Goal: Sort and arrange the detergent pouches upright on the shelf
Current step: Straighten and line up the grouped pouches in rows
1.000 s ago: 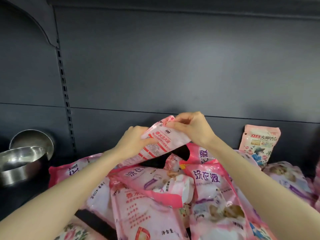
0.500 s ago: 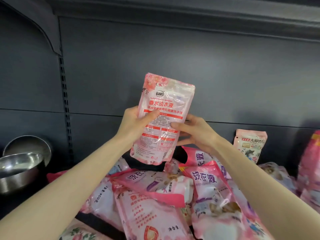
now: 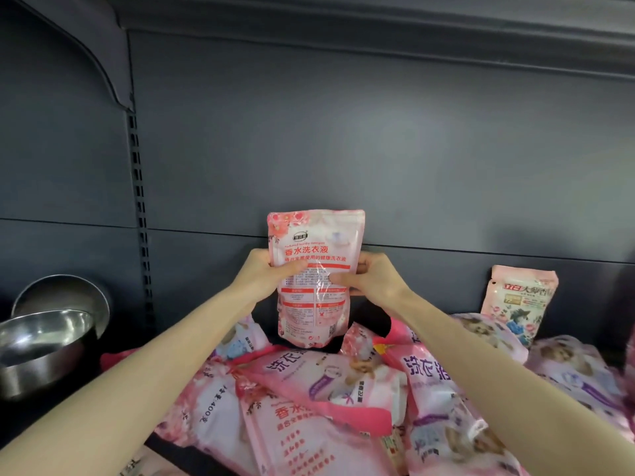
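A pink detergent pouch (image 3: pixel 314 280) with red print stands upright in the air above the heap, its label facing me. My left hand (image 3: pixel 266 274) grips its left edge and my right hand (image 3: pixel 369 281) grips its right edge, thumbs on the front. Below lies a jumbled pile of pink and purple pouches (image 3: pixel 330 383), flat and overlapping. One pink pouch (image 3: pixel 517 300) leans upright against the back panel at the right.
Two steel bowls (image 3: pixel 44 341) stand at the left of the shelf. The dark back panel (image 3: pixel 343 149) rises behind, with a slotted upright (image 3: pixel 139 207) at the left and the upper shelf's edge (image 3: pixel 378 32) overhead.
The pouch came up off the pile and was turned upright. Since half a second ago it has straightened from a tilt, and both hands now hold its sides.
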Demonstrator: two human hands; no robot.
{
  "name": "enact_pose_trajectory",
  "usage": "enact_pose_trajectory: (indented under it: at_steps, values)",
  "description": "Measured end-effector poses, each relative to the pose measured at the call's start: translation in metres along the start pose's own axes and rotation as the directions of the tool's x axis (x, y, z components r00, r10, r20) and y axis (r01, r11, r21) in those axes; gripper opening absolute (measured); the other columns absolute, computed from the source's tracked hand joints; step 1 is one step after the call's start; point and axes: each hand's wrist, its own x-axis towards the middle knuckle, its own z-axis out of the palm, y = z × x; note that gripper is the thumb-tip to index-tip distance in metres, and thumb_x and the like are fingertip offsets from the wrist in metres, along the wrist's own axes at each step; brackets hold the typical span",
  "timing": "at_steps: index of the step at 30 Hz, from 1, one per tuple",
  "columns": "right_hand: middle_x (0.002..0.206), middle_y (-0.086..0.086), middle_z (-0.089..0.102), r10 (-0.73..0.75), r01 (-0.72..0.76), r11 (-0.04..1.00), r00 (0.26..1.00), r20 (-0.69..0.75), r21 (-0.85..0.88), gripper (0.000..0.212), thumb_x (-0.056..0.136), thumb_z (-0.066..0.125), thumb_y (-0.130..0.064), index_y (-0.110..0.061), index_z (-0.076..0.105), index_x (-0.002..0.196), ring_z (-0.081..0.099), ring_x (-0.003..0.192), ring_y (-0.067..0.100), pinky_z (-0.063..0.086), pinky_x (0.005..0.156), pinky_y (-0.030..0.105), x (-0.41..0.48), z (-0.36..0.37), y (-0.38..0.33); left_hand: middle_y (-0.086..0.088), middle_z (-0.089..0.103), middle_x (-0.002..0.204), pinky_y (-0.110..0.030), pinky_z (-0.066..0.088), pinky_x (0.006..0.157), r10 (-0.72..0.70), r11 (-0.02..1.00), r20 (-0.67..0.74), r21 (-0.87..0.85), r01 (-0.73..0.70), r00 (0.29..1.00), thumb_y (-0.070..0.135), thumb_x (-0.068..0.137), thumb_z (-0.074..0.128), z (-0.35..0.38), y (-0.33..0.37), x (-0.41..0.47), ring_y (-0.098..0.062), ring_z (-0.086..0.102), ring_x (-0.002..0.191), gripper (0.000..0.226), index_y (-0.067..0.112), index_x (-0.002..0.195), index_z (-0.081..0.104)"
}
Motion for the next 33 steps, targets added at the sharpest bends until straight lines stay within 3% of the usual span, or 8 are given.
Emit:
enact_pose_trajectory:
  at_steps: [6, 10, 15, 18, 21, 26, 29, 33]
  values:
    - [0.105, 0.004, 0.071, 0.109, -0.101, 0.992, 0.989, 0.103, -0.072, 0.028, 0.080, 0.072, -0.002, -0.011, 0.067, 0.106, 0.069, 0.094, 0.017, 0.058, 0.079, 0.030, 0.006, 0.002, 0.015, 0.008, 0.071, 0.100, -0.024, 0.053, 0.074, -0.109, 0.993, 0.098, 0.064, 0.103, 0.989, 0.026, 0.088, 0.062, -0.004, -0.018, 0.004, -0.009, 0.067, 0.090, 0.016, 0.021, 0.103, 0.067]
    - [0.102, -0.002, 0.070, 0.144, -0.101, 0.960, 0.978, 0.152, -0.263, 0.039, 0.073, 0.078, -0.002, -0.015, 0.066, 0.107, 0.068, 0.093, 0.017, 0.058, 0.076, 0.029, 0.002, -0.002, 0.007, 0.007, 0.071, 0.096, -0.023, 0.054, 0.068, -0.065, 0.995, 0.085, 0.082, 0.058, 0.994, 0.028, 0.090, 0.059, -0.005, -0.015, 0.003, -0.008, 0.068, 0.086, 0.014, 0.023, 0.102, 0.066]
    - [0.097, 0.004, 0.073, 0.006, -0.019, 0.923, 0.999, -0.033, -0.383, 0.033, 0.069, 0.080, -0.001, -0.010, 0.070, 0.100, 0.069, 0.080, 0.015, 0.056, 0.067, 0.019, -0.002, -0.009, 0.005, 0.000, 0.071, 0.101, -0.033, 0.057, 0.075, -0.089, 0.996, 0.049, 0.032, 0.088, 0.995, 0.022, 0.090, 0.060, 0.003, -0.011, 0.003, -0.015, 0.068, 0.090, 0.021, 0.016, 0.110, 0.065]
    - [0.098, 0.004, 0.073, -0.004, -0.005, 0.914, 1.000, -0.024, -0.405, 0.032, 0.072, 0.077, 0.000, -0.011, 0.068, 0.101, 0.068, 0.076, 0.012, 0.054, 0.062, 0.014, -0.002, -0.013, 0.004, 0.000, 0.071, 0.103, -0.032, 0.056, 0.074, -0.117, 0.993, 0.059, 0.029, 0.115, 0.991, 0.025, 0.091, 0.059, 0.006, -0.012, 0.003, -0.013, 0.068, 0.090, 0.015, 0.020, 0.103, 0.065]
    - [0.104, 0.006, 0.071, 0.024, -0.009, 0.912, 0.999, 0.031, -0.410, 0.033, 0.078, 0.073, -0.002, -0.010, 0.064, 0.108, 0.068, 0.084, 0.017, 0.058, 0.070, 0.024, -0.004, -0.008, 0.005, -0.001, 0.071, 0.106, -0.032, 0.055, 0.076, -0.153, 0.986, 0.048, 0.070, 0.149, 0.987, 0.029, 0.092, 0.058, 0.005, -0.011, 0.002, -0.014, 0.067, 0.092, 0.014, 0.022, 0.102, 0.064]
    - [0.109, 0.003, 0.070, 0.046, -0.009, 0.843, 0.997, 0.055, -0.538, 0.026, 0.082, 0.072, -0.013, -0.012, 0.065, 0.107, 0.064, 0.087, 0.017, 0.053, 0.084, 0.030, -0.013, -0.009, 0.002, 0.000, 0.067, 0.107, -0.032, 0.055, 0.074, -0.155, 0.923, 0.041, 0.363, 0.130, 0.987, 0.033, 0.094, 0.053, 0.002, -0.004, -0.004, -0.020, 0.065, 0.096, 0.031, 0.013, 0.117, 0.061]
    - [0.102, 0.000, 0.071, 0.061, 0.004, 0.782, 0.995, 0.082, -0.623, 0.014, 0.081, 0.073, -0.018, -0.016, 0.067, 0.094, 0.063, 0.083, 0.014, 0.047, 0.079, 0.023, -0.024, -0.009, -0.001, 0.002, 0.065, 0.092, -0.034, 0.056, 0.077, -0.158, 0.843, 0.049, 0.527, 0.109, 0.986, 0.033, 0.094, 0.054, -0.002, -0.004, -0.013, -0.023, 0.067, 0.093, 0.030, 0.007, 0.105, 0.064]
    - [0.095, 0.005, 0.072, 0.100, -0.009, 0.680, 0.992, 0.080, -0.733, 0.025, 0.080, 0.072, -0.027, -0.007, 0.070, 0.096, 0.066, 0.085, 0.023, 0.054, 0.077, 0.031, -0.036, -0.007, -0.005, 0.001, 0.062, 0.084, -0.034, 0.053, 0.079, -0.152, 0.740, 0.106, 0.672, 0.042, 0.983, 0.040, 0.091, 0.057, -0.007, -0.002, -0.031, -0.019, 0.063, 0.082, 0.026, 0.014, 0.089, 0.060]
